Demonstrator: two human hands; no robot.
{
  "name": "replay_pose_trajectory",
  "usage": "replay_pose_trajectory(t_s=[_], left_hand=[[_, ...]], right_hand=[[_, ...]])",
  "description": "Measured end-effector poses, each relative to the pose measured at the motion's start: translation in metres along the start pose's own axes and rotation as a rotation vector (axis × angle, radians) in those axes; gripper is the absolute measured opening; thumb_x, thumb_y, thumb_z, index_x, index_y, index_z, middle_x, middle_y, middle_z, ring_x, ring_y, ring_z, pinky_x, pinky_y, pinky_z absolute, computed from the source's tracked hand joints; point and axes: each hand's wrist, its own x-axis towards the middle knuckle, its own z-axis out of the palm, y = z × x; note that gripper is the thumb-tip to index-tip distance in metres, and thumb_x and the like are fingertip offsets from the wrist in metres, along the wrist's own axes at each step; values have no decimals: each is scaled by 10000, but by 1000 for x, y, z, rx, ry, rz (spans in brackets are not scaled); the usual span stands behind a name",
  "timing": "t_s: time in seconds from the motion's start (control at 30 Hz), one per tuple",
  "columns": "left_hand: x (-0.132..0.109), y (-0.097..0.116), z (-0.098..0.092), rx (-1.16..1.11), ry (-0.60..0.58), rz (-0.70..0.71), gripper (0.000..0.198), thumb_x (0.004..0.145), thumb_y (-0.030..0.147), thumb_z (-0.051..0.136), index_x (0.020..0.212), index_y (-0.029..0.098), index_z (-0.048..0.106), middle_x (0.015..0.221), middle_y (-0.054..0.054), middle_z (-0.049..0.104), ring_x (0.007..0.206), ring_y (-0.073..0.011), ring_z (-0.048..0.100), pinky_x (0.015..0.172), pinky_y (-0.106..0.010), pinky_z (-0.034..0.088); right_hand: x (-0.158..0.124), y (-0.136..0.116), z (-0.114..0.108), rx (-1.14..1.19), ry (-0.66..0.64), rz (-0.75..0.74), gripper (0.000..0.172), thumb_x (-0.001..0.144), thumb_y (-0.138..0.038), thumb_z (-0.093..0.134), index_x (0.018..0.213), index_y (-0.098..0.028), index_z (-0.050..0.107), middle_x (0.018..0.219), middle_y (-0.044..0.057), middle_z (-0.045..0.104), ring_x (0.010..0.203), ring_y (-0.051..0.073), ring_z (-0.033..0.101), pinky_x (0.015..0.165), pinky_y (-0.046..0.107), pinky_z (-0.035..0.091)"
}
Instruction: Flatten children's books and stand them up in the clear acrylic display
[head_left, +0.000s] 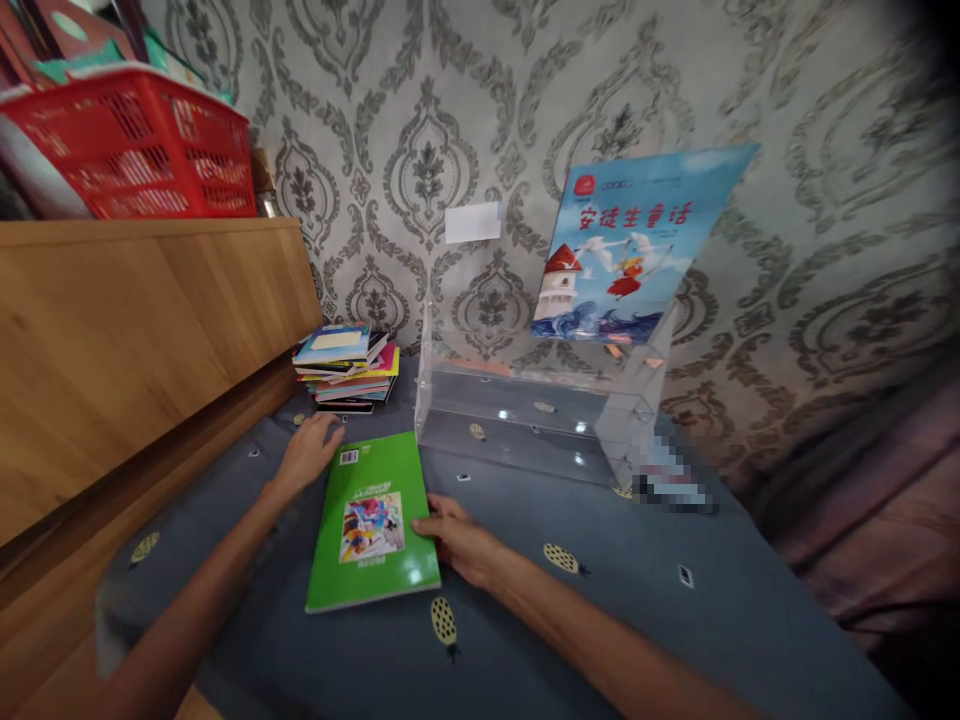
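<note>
A green book with a picture panel and a barcode lies in front of me, its cover upside down from where I look. My right hand grips its right edge, thumb on top and fingers under or beside it. Just left of the book's far corner is my left hand, fingers apart and holding nothing. Beyond that hand rises a stack of books. A clear acrylic rack stands past the green book, and a blue storybook is propped upright at its right end.
The table has a dark cloth with pineapple prints. A wooden cabinet stands on the left, with a red basket on top. A white label shows before the patterned wall. A blurred-out item lies right of the rack.
</note>
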Motion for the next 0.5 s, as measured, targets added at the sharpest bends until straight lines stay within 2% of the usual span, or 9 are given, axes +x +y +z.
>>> replay_pose_trajectory(t_s=[0.1,0.2,0.37,0.5], left_hand=[[24,-3,7,14,11,-6,278,921,318,413,1004,194,647,1037,-90,729,960,-234,677,881,-351,525],[42,0,10,67,49,-5,294,938,289,392,1058,190,642,1092,-106,710,1011,-243,654,913,-355,507],[85,10,-6,238,133,-8,363,970,291,365,1209,137,591,1260,-204,606,1215,-352,514,1001,-473,421],[126,18,-17,361,69,60,353,943,292,466,1239,133,575,1311,-210,591,1267,-361,480,1038,-490,378]], right_hand=[[-24,-2,-9,-33,5,9,519,570,-264,820,1049,-179,639,921,45,760,791,210,714,684,302,520],[-46,-8,-16,-65,33,7,489,584,-302,825,1028,-171,665,921,51,763,787,204,706,671,288,502],[-68,-15,-23,-75,-11,-16,522,578,-402,866,1002,-158,685,992,90,762,838,240,722,734,327,523],[-69,-13,-28,-61,-26,-39,609,576,-465,884,1060,-154,686,1003,103,759,881,260,726,797,361,531]])
